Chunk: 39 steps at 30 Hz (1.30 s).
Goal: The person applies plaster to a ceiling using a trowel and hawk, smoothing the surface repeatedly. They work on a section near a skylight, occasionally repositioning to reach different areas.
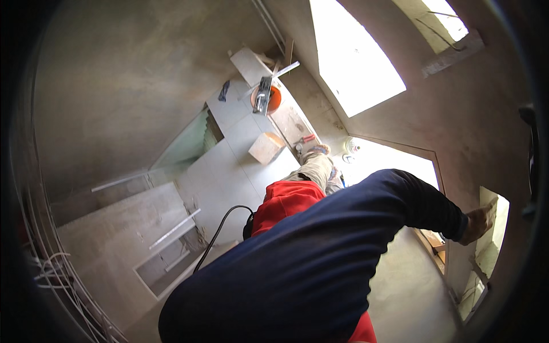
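Observation:
My left arm, in a dark blue sleeve (286,251), reaches across my red top (289,203) to the wall on the right. My left hand (478,225) rests at the edge of a bright, narrow wall opening (496,234). Its fingers look stretched out against the edge and are partly in shadow; I can make out nothing held in them. No part of my right hand shows. Below me are my light trousers (316,167) and one shoe (320,150).
An orange bucket (275,99) has a steel trowel (262,96) across its top. Near my feet are a pale block (267,148) and a red-handled tool (305,139). A black hose (220,228) curves beside me. White cables (66,291) hang at the left. Pale tiles (226,168) cover the floor.

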Tool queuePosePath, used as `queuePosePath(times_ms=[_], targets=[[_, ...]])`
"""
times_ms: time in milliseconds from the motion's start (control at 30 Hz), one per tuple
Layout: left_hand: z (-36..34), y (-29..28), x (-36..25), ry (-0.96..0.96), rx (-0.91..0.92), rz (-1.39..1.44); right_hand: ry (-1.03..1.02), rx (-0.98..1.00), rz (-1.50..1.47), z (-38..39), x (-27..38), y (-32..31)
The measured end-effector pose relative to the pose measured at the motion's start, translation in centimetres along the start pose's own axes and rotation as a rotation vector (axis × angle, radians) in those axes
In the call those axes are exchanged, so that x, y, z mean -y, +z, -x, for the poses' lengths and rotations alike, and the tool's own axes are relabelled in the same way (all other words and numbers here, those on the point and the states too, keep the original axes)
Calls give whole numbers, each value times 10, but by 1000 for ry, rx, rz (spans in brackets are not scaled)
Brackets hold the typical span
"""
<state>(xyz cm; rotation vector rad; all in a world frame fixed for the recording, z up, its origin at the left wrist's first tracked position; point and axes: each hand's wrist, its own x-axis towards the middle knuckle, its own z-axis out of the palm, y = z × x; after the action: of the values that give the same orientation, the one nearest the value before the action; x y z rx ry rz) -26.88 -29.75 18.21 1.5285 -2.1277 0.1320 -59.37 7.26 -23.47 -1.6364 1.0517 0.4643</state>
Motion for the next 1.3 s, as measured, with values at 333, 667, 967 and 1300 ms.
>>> queuePosePath(times_ms=[333,667,967,1300], targets=[[-8,-44,8,111,335,-252,341,-217,-568,-49,154,-189],[247,-76,20,110,-68,672,270,-51,-524,-81,253,-147],[608,-29,209,-1334,122,467,667,-86,-415,-69,247,-97],[928,32,388,-2405,15,306,591,54,-22,-252,432,-50]])
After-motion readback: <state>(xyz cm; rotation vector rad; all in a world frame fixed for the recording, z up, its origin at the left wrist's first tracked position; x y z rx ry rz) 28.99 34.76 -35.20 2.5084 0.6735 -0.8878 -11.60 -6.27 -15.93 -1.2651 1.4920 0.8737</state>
